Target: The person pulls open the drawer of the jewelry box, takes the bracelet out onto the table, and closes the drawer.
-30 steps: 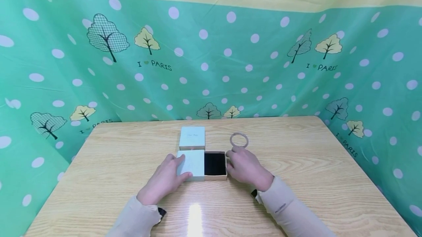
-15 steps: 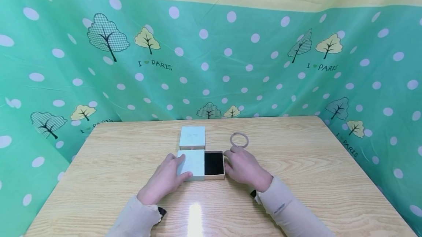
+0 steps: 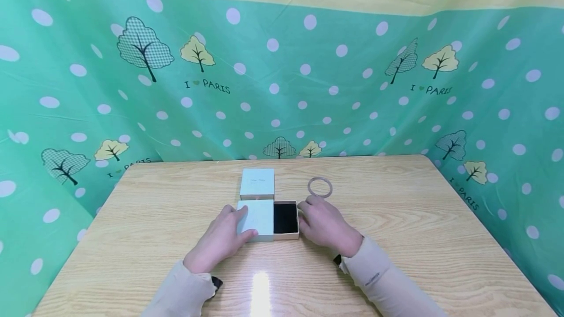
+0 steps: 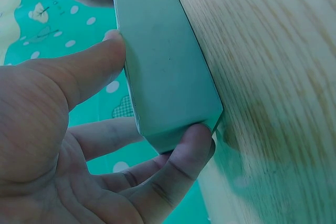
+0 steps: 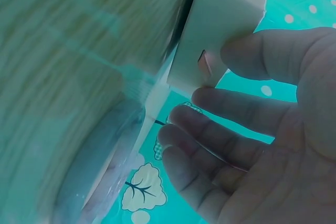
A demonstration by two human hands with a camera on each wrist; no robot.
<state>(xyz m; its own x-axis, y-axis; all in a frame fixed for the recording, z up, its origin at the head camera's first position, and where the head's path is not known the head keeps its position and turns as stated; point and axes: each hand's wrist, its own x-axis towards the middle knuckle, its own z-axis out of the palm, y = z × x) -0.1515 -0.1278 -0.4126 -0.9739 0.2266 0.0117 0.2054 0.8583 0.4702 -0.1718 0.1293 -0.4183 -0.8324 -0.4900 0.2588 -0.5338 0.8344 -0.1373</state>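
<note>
A pale blue drawer box sleeve [image 3: 263,215] lies at the table's middle. Its inner tray [image 3: 286,236], lined with a black pad [image 3: 285,217], sticks out to the right. My left hand [image 3: 220,238] holds the sleeve from the left, thumb along the near side and fingertips at the end, as the left wrist view shows. My right hand [image 3: 328,221] is at the tray's outer end; in the right wrist view the thumb touches the tray's end wall [image 5: 210,35] beside a small notch, other fingers loosely bent. A greyish bangle [image 3: 309,188] lies just beyond the right hand.
A second pale blue box [image 3: 257,182], closed, sits directly behind the sleeve. The wooden table [image 3: 154,209] ends at a green polka-dot cloth [image 3: 282,86] along the back and sides.
The tray has slid left, farther into the sleeve, with my right hand following it. The left hand, the bangle and the second box have stayed put.
</note>
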